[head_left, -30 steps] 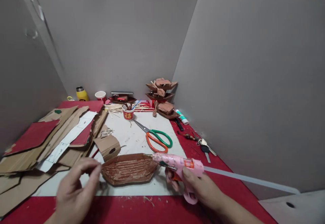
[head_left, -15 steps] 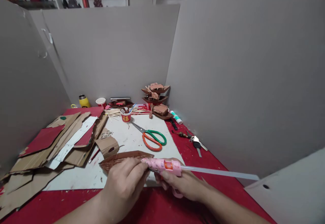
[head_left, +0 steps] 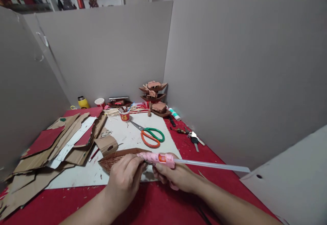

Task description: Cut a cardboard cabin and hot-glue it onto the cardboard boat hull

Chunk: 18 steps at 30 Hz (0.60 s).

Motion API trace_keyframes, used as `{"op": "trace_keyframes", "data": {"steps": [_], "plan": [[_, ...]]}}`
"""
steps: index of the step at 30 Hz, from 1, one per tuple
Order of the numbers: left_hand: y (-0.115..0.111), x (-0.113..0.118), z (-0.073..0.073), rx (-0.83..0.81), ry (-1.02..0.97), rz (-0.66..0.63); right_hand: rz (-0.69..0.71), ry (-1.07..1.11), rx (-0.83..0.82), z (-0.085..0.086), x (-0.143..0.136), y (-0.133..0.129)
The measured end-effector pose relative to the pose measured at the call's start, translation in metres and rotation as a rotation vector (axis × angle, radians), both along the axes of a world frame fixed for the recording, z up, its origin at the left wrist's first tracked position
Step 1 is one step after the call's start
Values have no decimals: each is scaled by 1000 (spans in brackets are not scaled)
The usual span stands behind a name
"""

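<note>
A brown model boat (head_left: 112, 159), seemingly cardboard with a ribbed inside, lies on the white sheet (head_left: 76, 181) in front of me. My left hand (head_left: 124, 176) is closed at the boat's near side, its thumb and fingers pinched together close to the gun's tip. My right hand (head_left: 178, 174) grips a pink hot glue gun (head_left: 156, 158) that points left over the boat's right end. From the gun's back a long clear glue stick (head_left: 212, 164) sticks out to the right. The nozzle and the left fingertips partly hide each other.
Scissors (head_left: 150, 137) with green and orange handles lie beyond the boat. A red paper cup (head_left: 124, 116) stands behind them. Stacked cardboard pieces (head_left: 71, 133) fill the left. Finished-looking boats (head_left: 154, 95) sit at the back, keys (head_left: 195, 139) at the right. Grey panels (head_left: 102, 51) enclose the table.
The view has shifted slightly. My left hand has tilted, and more of the boat's ribbed inside shows. The glue gun stays in my right hand at the boat's right end.
</note>
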<state>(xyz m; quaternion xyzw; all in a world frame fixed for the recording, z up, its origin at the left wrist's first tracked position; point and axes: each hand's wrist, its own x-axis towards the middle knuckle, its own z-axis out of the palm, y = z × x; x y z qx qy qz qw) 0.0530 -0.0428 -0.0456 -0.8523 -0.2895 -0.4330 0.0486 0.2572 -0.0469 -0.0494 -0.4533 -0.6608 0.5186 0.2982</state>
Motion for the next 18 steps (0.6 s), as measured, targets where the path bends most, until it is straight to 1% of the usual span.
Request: {"op": "trace_keyframes", "data": {"steps": [5,9,18], "plan": [[3,4,-2,31,2,9,-35,53,6,-4,-3,2],[0,4,-4,30,-4,-1,-48,55,-7,-5,-2,1],[-10,-1,-2,26,8,25,-18,82,-10,-9,-3,-3]]}}
